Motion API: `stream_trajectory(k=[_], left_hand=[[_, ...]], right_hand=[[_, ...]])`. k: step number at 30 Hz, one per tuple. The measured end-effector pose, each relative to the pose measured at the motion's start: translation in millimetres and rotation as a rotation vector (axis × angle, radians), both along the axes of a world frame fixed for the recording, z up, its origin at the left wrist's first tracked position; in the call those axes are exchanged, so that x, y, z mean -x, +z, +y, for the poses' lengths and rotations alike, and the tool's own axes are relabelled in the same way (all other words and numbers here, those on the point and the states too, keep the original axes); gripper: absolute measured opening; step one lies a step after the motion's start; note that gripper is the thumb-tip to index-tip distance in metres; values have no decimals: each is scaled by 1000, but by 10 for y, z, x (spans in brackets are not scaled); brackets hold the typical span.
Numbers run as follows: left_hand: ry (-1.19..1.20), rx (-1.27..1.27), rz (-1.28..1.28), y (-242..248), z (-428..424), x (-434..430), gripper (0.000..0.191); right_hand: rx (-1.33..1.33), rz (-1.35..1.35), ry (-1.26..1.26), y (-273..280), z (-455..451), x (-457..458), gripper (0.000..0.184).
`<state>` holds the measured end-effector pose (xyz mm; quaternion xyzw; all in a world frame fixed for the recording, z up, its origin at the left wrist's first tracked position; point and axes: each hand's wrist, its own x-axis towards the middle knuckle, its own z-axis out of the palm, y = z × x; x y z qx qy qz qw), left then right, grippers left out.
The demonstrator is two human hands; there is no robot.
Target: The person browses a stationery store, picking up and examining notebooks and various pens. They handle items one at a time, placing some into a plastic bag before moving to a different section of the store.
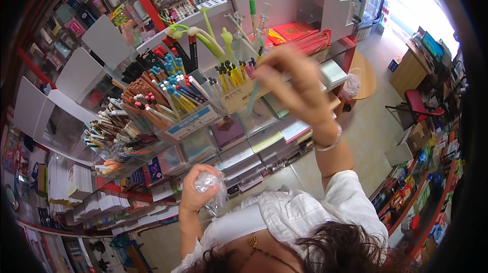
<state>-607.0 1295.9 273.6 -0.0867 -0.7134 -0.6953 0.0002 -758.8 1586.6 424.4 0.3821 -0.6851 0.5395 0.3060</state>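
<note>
My left hand (196, 193) holds a crumpled clear plastic wrapper (207, 187) in front of my body, below the display. My right hand (295, 86) is reached out over the right part of the pen display, blurred by motion. A slim translucent teal stick (253, 99), perhaps a pen, shows just below its fingertips; whether the fingers grip it is unclear. Beside those fingertips, yellow and black pens (233, 74) stand in a holder with a tan printed front (240, 95). To the left, pencils and pens (183, 91) fill a clear organizer (192, 122) bearing a blue-and-white label.
Notebooks (228, 131) lie on shelves under the pens. Red envelopes (305, 40) are stacked behind my right hand. Small packaged goods (72, 25) hang along the back wall. At the right are a round wooden table (362, 76), a red folding chair (417, 105) and stocked shelves (411, 200).
</note>
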Motion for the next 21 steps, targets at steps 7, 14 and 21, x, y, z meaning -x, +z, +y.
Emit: stream_trajectory(k=[7,14,21], left_hand=[[92,-33,95,475,435,189,63],[137,-87,61,324,288,140,54],[140,-226,27,231,187,29,54]], right_hand=[[-317,-32,427,-507,-704,-311,20],[-264,192,126,-234,-509,45,13],[-411,481,-643,244,-286,1399,14]])
